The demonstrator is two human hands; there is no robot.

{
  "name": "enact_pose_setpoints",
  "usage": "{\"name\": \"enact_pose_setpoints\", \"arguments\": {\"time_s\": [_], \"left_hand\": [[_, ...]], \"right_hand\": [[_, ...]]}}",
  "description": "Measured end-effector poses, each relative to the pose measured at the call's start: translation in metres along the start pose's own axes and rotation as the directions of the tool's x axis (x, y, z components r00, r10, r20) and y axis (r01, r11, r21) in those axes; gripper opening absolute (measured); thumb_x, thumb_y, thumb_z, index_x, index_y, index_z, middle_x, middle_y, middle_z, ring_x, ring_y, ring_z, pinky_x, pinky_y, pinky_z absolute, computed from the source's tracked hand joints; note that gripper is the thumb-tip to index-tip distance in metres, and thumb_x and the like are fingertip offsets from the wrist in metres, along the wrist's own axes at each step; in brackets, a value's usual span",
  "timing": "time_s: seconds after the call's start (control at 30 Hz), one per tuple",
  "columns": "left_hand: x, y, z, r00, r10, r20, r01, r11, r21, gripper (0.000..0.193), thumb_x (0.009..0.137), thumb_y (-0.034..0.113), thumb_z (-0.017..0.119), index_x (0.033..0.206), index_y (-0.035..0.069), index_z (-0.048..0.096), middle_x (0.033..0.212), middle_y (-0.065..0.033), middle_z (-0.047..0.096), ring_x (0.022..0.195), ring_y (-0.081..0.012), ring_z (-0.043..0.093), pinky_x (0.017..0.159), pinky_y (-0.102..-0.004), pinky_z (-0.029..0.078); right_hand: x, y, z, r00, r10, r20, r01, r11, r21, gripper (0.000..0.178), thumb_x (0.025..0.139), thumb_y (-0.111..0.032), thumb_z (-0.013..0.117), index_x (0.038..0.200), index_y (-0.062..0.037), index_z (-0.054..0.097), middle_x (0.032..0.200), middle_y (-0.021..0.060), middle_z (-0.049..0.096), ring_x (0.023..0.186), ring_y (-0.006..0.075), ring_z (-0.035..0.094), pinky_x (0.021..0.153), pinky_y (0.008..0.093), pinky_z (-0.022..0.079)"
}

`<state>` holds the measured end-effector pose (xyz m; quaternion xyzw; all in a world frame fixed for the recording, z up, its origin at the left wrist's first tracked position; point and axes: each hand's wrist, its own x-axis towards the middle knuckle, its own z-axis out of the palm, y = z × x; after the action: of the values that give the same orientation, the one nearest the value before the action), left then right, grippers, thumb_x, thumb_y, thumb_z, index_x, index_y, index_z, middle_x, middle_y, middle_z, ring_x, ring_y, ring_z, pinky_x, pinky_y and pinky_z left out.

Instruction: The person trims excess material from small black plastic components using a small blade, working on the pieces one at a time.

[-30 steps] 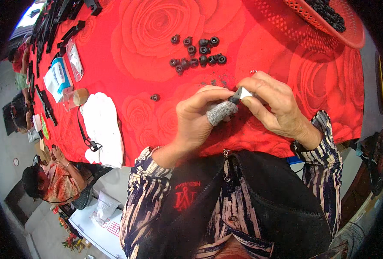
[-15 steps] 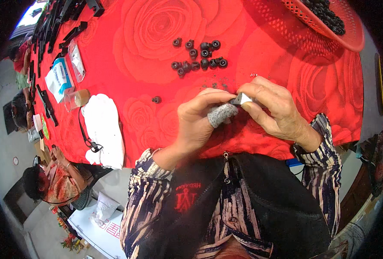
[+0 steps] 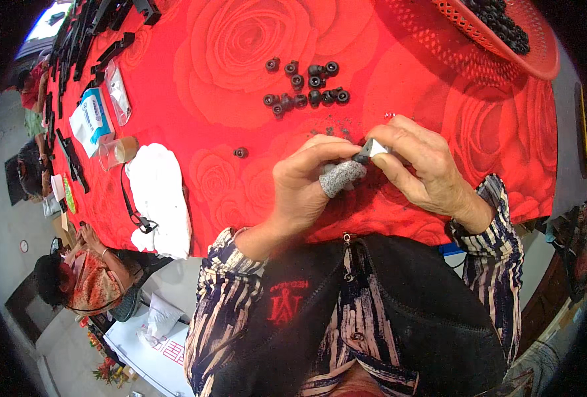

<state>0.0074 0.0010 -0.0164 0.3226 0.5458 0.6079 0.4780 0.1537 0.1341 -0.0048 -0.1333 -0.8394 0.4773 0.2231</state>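
My left hand (image 3: pixel 299 182) pinches a small black part (image 3: pixel 360 158), mostly hidden by its fingers. A speckled grey sleeve (image 3: pixel 342 178) covers its thumb. In my right hand (image 3: pixel 418 159) a small flat piece, pale with a dark grey face (image 3: pixel 377 148), is gripped between thumb and fingers. Its edge meets the black part. Small dark crumbs (image 3: pixel 336 124) lie on the cloth just beyond my hands. Farther off stand several small round black parts with hollow centres (image 3: pixel 315 82) in loose rows. A single similar part (image 3: pixel 240 153) lies apart, left of my left hand.
A red patterned cloth (image 3: pixel 240 40) covers the table. At far right is a red mesh basket (image 3: pixel 541 59) of black pieces. A white garment (image 3: pixel 161 198), plastic cup (image 3: pixel 125 149), tissue pack (image 3: pixel 91 121) and long black parts (image 3: pixel 98 26) lie left. Another person (image 3: pixel 95 274) sits beyond the left edge.
The pale piece in my right hand has tilted slightly against the black part, showing more of its dark face. Both hands stay in nearly the same place.
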Motion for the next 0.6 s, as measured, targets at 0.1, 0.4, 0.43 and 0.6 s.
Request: {"name": "enact_pose_setpoints", "arguments": {"time_s": [0.1, 0.4, 0.43, 0.6], "left_hand": [[0.0027, -0.0013, -0.0013, 1.000, 0.012, 0.003, -0.012, 1.000, 0.027, 0.021, 0.079, -0.003, 0.066, 0.100, -0.002, 0.064, 0.099, -0.0086, 0.059, 0.076, -0.0111, 0.059, 0.061, -0.0212, 0.050], [0.0035, 0.0028, -0.0053, 0.999, 0.009, 0.040, -0.009, 1.000, 0.007, 0.018, 0.083, 0.003, 0.065, 0.100, -0.002, 0.063, 0.094, -0.0064, 0.060, 0.072, -0.0087, 0.059, 0.062, -0.0203, 0.048], [0.0046, -0.0008, -0.0038, 0.997, -0.057, 0.060, 0.062, 0.994, -0.088, 0.017, 0.084, 0.005, 0.064, 0.100, -0.001, 0.063, 0.091, -0.0054, 0.062, 0.071, -0.0082, 0.059, 0.061, -0.0200, 0.048], [0.0054, 0.0016, -0.0013, 0.947, -0.299, 0.119, 0.322, 0.896, -0.306, 0.019, 0.086, 0.008, 0.063, 0.103, -0.001, 0.062, 0.079, -0.0046, 0.065, 0.065, -0.0073, 0.060, 0.056, -0.0198, 0.049]], "right_hand": [[-0.0003, 0.0015, 0.0001, 1.000, -0.010, 0.005, 0.010, 1.000, 0.015, 0.019, 0.079, -0.003, 0.062, 0.096, 0.0013, 0.056, 0.076, 0.0140, 0.052, 0.066, 0.0300, 0.054, 0.058, 0.0370, 0.044], [0.0029, -0.0038, 0.0021, 0.998, -0.045, -0.034, 0.048, 0.994, 0.097, 0.033, 0.070, 0.002, 0.067, 0.102, 0.0018, 0.057, 0.076, 0.0129, 0.052, 0.062, 0.0272, 0.052, 0.055, 0.0356, 0.043], [-0.0004, -0.0017, 0.0029, 0.993, -0.113, -0.027, 0.114, 0.993, 0.016, 0.038, 0.068, 0.002, 0.067, 0.104, 0.0020, 0.057, 0.076, 0.0123, 0.052, 0.061, 0.0266, 0.052, 0.054, 0.0355, 0.043], [-0.0037, -0.0006, 0.0060, 0.939, -0.343, -0.016, 0.329, 0.912, -0.245, 0.049, 0.061, 0.003, 0.068, 0.109, 0.0047, 0.056, 0.074, 0.0118, 0.052, 0.059, 0.0254, 0.052, 0.051, 0.0347, 0.042]]}}
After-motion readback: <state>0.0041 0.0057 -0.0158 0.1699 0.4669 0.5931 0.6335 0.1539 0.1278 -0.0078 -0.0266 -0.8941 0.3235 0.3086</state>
